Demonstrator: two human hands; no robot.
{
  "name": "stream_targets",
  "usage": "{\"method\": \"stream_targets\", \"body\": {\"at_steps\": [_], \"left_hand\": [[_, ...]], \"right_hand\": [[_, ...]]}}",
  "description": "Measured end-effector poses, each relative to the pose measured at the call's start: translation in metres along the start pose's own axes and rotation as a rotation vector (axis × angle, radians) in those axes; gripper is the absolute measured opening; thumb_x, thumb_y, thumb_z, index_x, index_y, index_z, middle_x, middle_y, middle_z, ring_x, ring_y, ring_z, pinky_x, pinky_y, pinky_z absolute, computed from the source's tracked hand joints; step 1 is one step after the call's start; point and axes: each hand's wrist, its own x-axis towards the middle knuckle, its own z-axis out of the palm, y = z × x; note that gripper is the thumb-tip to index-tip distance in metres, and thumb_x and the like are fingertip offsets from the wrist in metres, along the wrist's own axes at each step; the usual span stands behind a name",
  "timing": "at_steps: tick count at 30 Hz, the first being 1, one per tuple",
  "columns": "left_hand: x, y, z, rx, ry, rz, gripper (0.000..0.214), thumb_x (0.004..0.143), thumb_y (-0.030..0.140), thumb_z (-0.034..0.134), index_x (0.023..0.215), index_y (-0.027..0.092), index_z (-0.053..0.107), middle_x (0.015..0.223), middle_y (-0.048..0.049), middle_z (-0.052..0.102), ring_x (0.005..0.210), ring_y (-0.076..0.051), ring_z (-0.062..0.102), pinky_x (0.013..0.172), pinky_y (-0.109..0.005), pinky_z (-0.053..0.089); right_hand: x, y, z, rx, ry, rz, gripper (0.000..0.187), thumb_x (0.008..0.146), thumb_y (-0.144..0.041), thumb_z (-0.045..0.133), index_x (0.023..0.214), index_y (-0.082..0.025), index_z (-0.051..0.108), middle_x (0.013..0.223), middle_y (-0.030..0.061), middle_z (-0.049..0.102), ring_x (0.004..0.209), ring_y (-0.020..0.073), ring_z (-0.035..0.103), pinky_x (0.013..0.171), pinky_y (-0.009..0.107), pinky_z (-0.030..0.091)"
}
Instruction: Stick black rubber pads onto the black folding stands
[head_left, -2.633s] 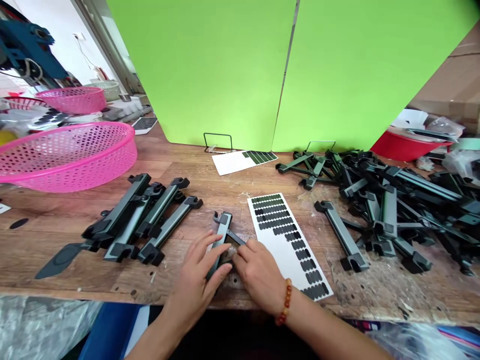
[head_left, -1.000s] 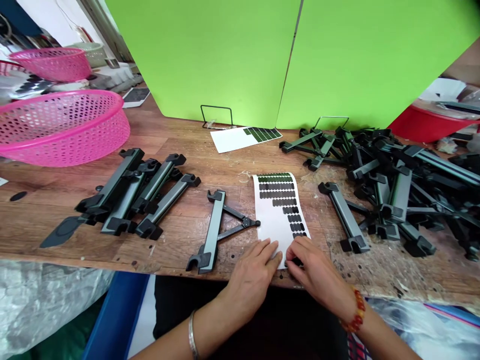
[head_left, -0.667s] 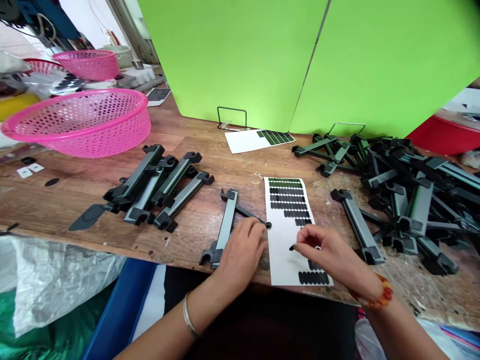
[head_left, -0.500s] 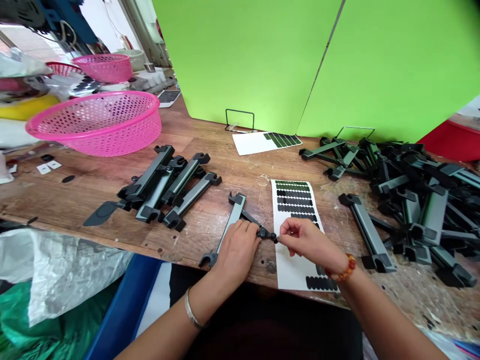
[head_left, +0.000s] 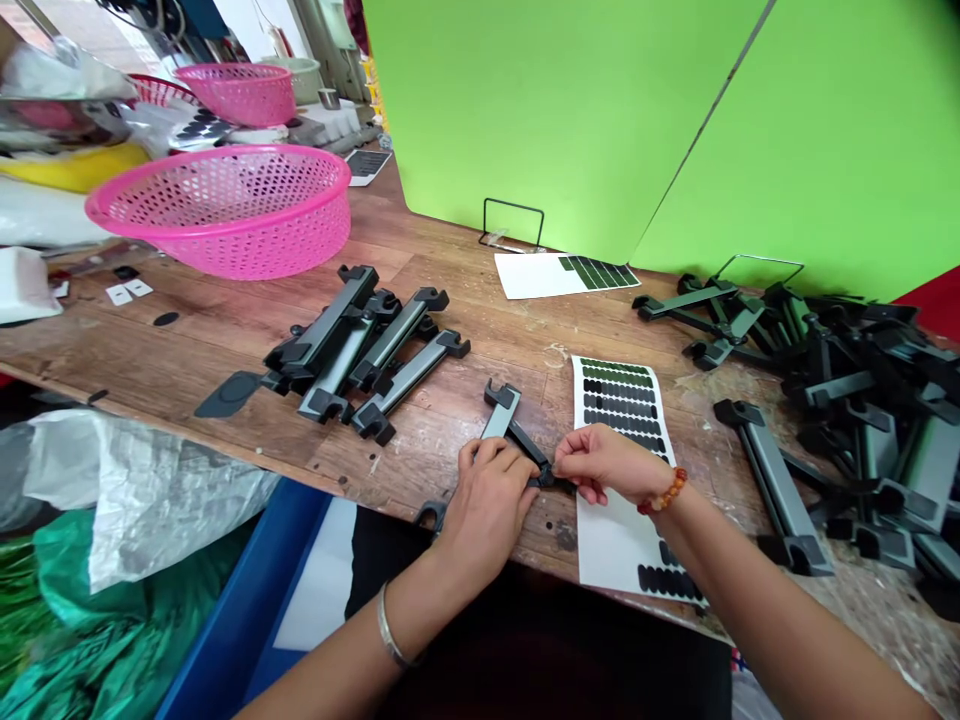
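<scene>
My left hand (head_left: 491, 500) lies over a grey-and-black folding bracket (head_left: 501, 410) with hooked ends, its fingers closed round it and pressing it to the table. From the bracket a black arm (head_left: 531, 443) folds out to the right. My right hand (head_left: 611, 465) pinches at that arm's jointed black end. Whatever is between these fingertips is too small to make out. Beneath the right hand lies a white sheet (head_left: 600, 545) with rows of black stickers (head_left: 622, 405), partly covered by the hand and wrist.
Left of my hands is a stack of similar brackets (head_left: 352, 345), with a pink basket (head_left: 247, 240) behind. A large pile of brackets (head_left: 870, 430) spreads at the right. Another sticker sheet (head_left: 532, 277) lies by the green panel (head_left: 525, 120). The table's front edge runs close to my body.
The whole view has shifted, so the table things appear further right. My right fingertips have come leftward relative to the sheet and now overlap the arm's end. The left hand keeps its hold.
</scene>
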Motion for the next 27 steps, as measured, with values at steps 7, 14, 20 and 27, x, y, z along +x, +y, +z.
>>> {"method": "stream_targets", "body": {"at_steps": [7, 14, 20, 27], "left_hand": [[0.000, 0.000, -0.001, -0.008, 0.004, 0.016, 0.013, 0.083, 0.017, 0.065, 0.095, 0.022, 0.062, 0.093, -0.0009, 0.064, 0.102, -0.022, 0.048, 0.095, -0.044, 0.033], [-0.001, -0.001, 0.000, -0.010, 0.003, 0.014, 0.013, 0.083, 0.016, 0.064, 0.095, 0.022, 0.062, 0.094, -0.0011, 0.064, 0.101, -0.022, 0.049, 0.096, -0.046, 0.034], [-0.003, 0.001, 0.001, -0.015, 0.051, 0.045, 0.016, 0.087, 0.014, 0.057, 0.101, 0.021, 0.062, 0.093, -0.0028, 0.064, 0.106, -0.022, 0.050, 0.104, -0.046, 0.035], [-0.010, -0.003, 0.004, 0.042, -0.017, 0.135, 0.022, 0.092, 0.014, 0.048, 0.106, 0.023, 0.063, 0.098, -0.0011, 0.063, 0.092, -0.015, 0.059, 0.117, -0.054, 0.016]], "right_hand": [[0.006, 0.002, -0.001, -0.019, -0.005, 0.026, 0.013, 0.068, -0.021, 0.060, 0.059, -0.017, 0.052, 0.039, -0.0069, 0.052, 0.033, 0.0049, 0.047, 0.032, 0.013, 0.033], [0.000, -0.011, 0.006, -0.077, 0.035, 0.062, 0.012, 0.067, -0.017, 0.058, 0.057, -0.018, 0.051, 0.035, -0.0073, 0.051, 0.029, 0.0039, 0.045, 0.030, 0.011, 0.030], [0.002, -0.012, 0.008, -0.105, 0.058, 0.066, 0.011, 0.068, -0.017, 0.058, 0.059, -0.018, 0.050, 0.035, -0.0073, 0.050, 0.031, 0.0062, 0.047, 0.030, 0.013, 0.032], [-0.006, -0.010, 0.016, -0.265, 0.152, -0.011, 0.008, 0.073, -0.015, 0.052, 0.067, -0.019, 0.051, 0.041, -0.0074, 0.051, 0.034, 0.0085, 0.050, 0.034, 0.016, 0.034]]}}
